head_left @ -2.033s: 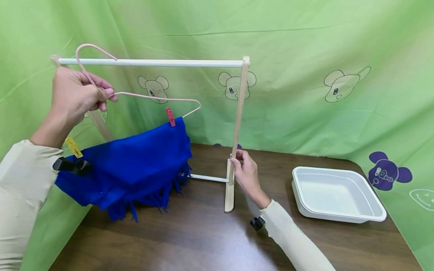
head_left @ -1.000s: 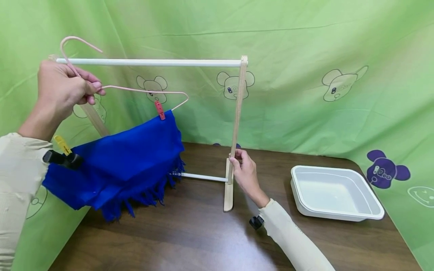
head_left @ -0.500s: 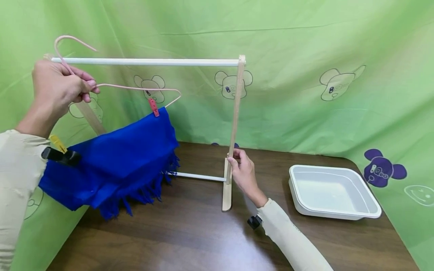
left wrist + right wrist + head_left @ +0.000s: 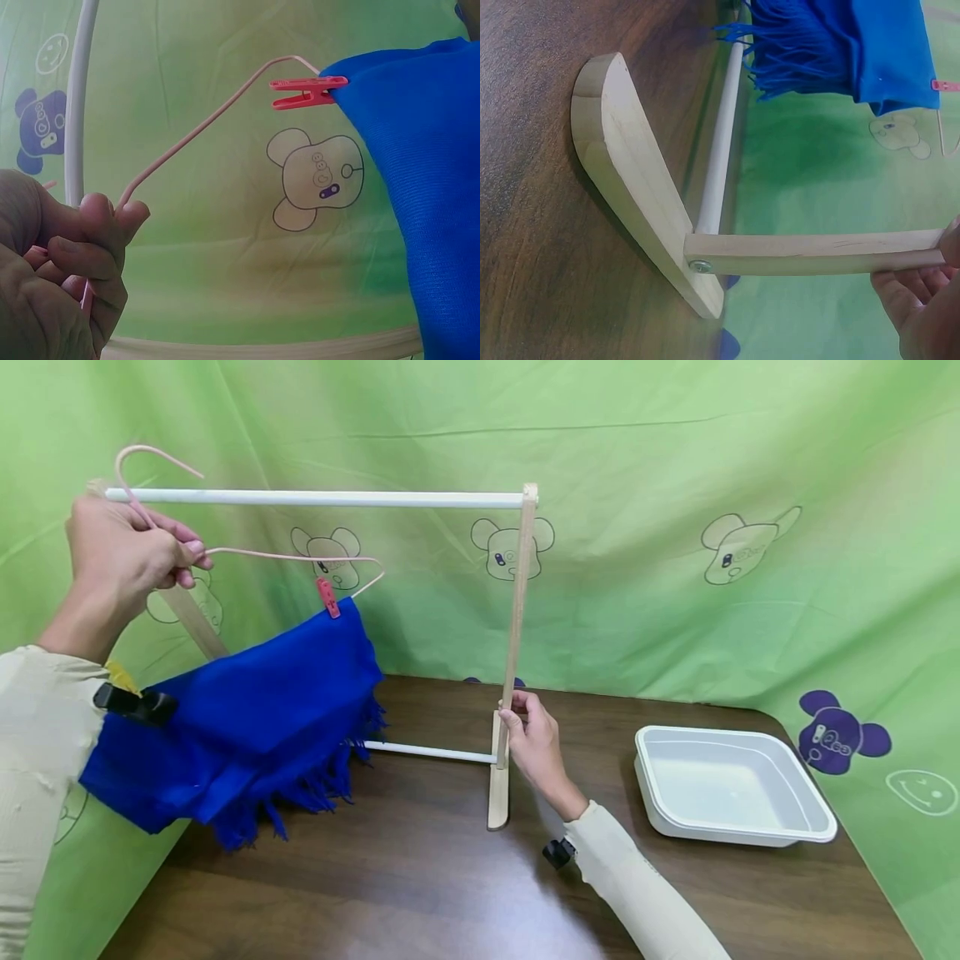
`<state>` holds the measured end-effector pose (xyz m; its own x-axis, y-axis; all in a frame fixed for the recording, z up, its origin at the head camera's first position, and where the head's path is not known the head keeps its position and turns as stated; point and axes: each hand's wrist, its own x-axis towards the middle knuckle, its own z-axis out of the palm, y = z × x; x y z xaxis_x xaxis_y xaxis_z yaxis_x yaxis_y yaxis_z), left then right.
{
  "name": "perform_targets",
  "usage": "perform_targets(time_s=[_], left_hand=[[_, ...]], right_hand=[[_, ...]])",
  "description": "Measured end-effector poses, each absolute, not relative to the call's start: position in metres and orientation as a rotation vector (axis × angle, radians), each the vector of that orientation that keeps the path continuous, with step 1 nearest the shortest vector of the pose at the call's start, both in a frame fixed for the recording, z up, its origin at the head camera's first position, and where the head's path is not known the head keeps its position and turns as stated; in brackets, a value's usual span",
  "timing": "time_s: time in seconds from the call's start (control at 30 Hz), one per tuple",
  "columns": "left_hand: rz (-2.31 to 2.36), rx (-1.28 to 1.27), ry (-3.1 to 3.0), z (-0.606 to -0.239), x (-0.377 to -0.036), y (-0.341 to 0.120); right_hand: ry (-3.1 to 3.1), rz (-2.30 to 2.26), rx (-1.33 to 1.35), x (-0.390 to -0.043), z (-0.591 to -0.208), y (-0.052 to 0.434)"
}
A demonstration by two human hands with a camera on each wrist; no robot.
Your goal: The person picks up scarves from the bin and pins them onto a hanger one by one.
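My left hand (image 4: 123,556) grips the neck of a pink wire hanger (image 4: 285,558) at the left end of the rack's white top bar (image 4: 315,498); its hook (image 4: 146,452) rises just above that bar. A blue fringed cloth (image 4: 255,710) hangs from the hanger, clipped by a red peg (image 4: 327,597) and a yellow peg (image 4: 120,677). In the left wrist view my fingers (image 4: 82,262) pinch the hanger wire (image 4: 210,127), with the red peg (image 4: 307,90) on the cloth (image 4: 427,195). My right hand (image 4: 528,739) holds the rack's right wooden upright (image 4: 516,610) low down, near its foot (image 4: 637,202).
The wooden rack stands on a dark brown table (image 4: 420,877). A white empty tub (image 4: 731,785) sits at the right. A green printed sheet (image 4: 675,527) hangs close behind and to the left. The rack's lower white rail (image 4: 431,752) runs behind the cloth's fringe.
My left hand has carried the hanger and cloth leftward and slightly up, so the hook now rises above the top bar's left end. The right hand stays on the upright.
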<state>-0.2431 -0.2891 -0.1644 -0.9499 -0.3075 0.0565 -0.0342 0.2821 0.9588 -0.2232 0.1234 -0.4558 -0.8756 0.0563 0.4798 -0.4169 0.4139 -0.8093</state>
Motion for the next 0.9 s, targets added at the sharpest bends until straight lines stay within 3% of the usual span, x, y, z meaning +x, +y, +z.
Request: perform_targets(time_s=[0.9], left_hand=[[-1.612, 0.319, -2.348, -0.1699, -0.2454, -0.2901]], right_hand=[[-2.246, 1.478, 0.268, -0.2197, -0.4517, 0.1233]])
